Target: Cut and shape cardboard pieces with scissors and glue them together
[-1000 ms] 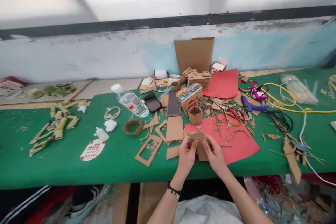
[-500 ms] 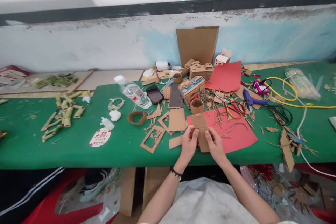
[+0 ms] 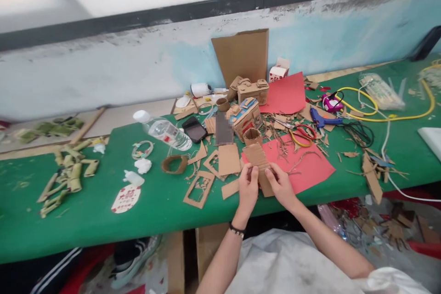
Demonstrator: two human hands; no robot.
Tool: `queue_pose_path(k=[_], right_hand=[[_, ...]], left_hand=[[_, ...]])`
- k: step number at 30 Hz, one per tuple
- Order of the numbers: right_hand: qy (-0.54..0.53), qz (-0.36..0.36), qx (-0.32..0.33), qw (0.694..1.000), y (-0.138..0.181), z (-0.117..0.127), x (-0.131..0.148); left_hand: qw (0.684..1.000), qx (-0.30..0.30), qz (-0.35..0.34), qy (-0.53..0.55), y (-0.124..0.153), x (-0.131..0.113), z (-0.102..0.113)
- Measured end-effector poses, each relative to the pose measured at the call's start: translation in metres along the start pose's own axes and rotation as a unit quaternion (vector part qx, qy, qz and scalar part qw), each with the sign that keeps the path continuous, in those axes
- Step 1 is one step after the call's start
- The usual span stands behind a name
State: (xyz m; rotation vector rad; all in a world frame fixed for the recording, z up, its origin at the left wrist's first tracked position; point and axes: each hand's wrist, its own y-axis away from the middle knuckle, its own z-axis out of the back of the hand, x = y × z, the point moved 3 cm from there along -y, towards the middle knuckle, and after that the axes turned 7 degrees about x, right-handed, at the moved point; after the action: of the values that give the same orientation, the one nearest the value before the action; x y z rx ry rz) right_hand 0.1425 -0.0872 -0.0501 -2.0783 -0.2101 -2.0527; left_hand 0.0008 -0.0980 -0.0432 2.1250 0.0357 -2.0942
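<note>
A strip of corrugated cardboard (image 3: pixel 259 158) is pinched between both my hands above the near edge of a red paper sheet (image 3: pixel 310 170). My left hand (image 3: pixel 248 186) grips its left side, and my right hand (image 3: pixel 280 186) its right side, thumbs on top. Ridges cross the strip's middle. Just beyond it stands a cardboard ring (image 3: pixel 252 136). A flat cardboard square (image 3: pixel 229 159) and a cut-out cardboard frame (image 3: pixel 199 189) lie to the left of my hands. Behind the ring sits a cardboard camera model (image 3: pixel 246 117) with blue and red parts.
Red-and-yellow scissors (image 3: pixel 303 135), a blue glue gun (image 3: pixel 324 119) and cardboard scraps lie to the right. On the left are a water bottle (image 3: pixel 167 132), a dark device (image 3: pixel 195 129) and cut green stalks (image 3: pixel 74 172). A yellow cable (image 3: pixel 406 117) runs across the right side.
The view has turned to the right and tilted, so the table slants more. Both hands keep hold of the cardboard strip, with little change in their grip.
</note>
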Motion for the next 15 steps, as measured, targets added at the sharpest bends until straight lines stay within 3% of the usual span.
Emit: queue_pose_path(k=[4,5,7,11,15], right_hand=[[-0.072,-0.023,-0.035,0.997,0.001,0.001,0.002],[-0.095,-0.041,-0.039,0.994,0.002,0.0,0.002],[-0.133,-0.076,-0.036,0.988,0.003,-0.002,0.002],[-0.142,-0.093,-0.023,0.985,0.004,-0.004,0.006],[-0.127,-0.091,-0.008,0.988,0.003,-0.004,0.008]], left_hand=[[1.0,0.024,-0.004,-0.01,0.011,-0.023,0.004],[0.998,0.021,-0.025,-0.057,0.009,-0.034,0.01],[0.984,-0.058,-0.089,-0.141,-0.004,-0.058,0.033],[0.952,-0.135,-0.157,-0.226,-0.067,-0.086,0.08],[0.904,-0.122,-0.185,-0.365,-0.135,-0.092,0.093]])
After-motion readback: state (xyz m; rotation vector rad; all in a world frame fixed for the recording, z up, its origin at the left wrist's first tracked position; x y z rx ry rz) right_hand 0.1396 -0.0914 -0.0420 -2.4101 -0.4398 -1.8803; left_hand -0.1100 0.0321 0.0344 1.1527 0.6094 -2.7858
